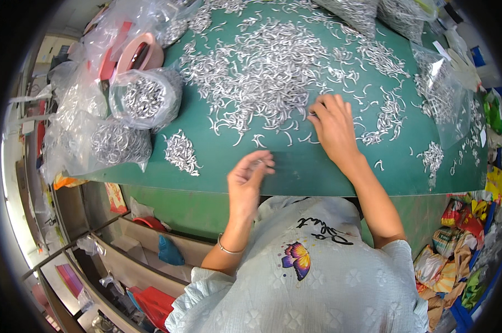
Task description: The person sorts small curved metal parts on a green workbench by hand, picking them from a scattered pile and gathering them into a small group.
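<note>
A large heap of small, silvery, curved metal pieces [262,72] spreads over the green tabletop [206,152]. At the heap's near right edge is my right hand [334,127], its fingers bent down and drawn together among the pieces; whatever is between the fingertips is hidden. Closer to the table's front edge, my left hand [248,175] hovers with curled fingers and thumb closed in a pinch. A silvery glint shows between them, but it is too small and blurred to name. Left of this hand lies a small separate pile of curved pieces [181,154].
Clear plastic bags of metal pieces [120,145] crowd the left side around a pink container [145,53]. Another filled bag [439,94] stands at the right, near a smaller pile [432,157]. Below the table are a drawer-like shelf [145,244] and colourful packages [453,238].
</note>
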The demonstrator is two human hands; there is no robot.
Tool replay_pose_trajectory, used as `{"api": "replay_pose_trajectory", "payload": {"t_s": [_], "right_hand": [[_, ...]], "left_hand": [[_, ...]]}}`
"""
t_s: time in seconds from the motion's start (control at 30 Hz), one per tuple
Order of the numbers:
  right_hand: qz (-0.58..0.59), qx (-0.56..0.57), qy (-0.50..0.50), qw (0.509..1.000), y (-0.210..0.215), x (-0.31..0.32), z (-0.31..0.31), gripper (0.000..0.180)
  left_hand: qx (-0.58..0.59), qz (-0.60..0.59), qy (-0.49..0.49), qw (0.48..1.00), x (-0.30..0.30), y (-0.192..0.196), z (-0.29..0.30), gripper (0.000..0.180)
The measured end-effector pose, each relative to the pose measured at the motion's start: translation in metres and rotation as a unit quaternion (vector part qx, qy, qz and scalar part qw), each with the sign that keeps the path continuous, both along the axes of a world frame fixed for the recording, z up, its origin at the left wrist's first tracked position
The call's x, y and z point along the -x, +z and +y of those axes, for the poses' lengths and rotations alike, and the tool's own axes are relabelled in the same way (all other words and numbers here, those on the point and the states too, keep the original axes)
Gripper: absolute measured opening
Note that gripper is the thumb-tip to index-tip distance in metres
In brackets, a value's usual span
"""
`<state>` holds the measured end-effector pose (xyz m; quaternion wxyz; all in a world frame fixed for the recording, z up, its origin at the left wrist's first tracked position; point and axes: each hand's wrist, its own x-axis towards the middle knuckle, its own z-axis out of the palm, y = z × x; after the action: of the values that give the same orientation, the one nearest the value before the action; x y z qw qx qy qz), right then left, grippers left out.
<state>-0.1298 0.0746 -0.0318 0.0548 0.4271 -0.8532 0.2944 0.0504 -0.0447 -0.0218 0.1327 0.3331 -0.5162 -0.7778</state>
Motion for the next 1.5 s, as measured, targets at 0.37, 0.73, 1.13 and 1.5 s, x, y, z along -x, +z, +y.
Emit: {"api": "replay_pose_trajectory", "payload": {"t_s": [0.37,0.73,1.13,1.5], "right_hand": [[-0.115,0.053,-0.171,0.977,0.024,-0.028,0.110,0.009],[-0.089,0.062,-0.297,0.949,0.012,-0.034,0.166,0.007],[-0.152,0.114,0.021,0.982,0.000,-0.081,0.067,0.015],[0.014,0.032,-0.196,0.980,-0.012,-0.035,0.151,0.014]], "left_hand": [[0.633,-0.097,0.171,0.749,-0.027,-0.014,-0.094,0.023],[0.690,-0.137,0.129,0.699,-0.024,-0.016,-0.097,0.023],[0.474,0.060,-0.133,0.869,0.027,0.009,0.051,0.026],[0.597,0.088,-0.242,0.760,0.028,-0.016,0.041,0.022]]}}
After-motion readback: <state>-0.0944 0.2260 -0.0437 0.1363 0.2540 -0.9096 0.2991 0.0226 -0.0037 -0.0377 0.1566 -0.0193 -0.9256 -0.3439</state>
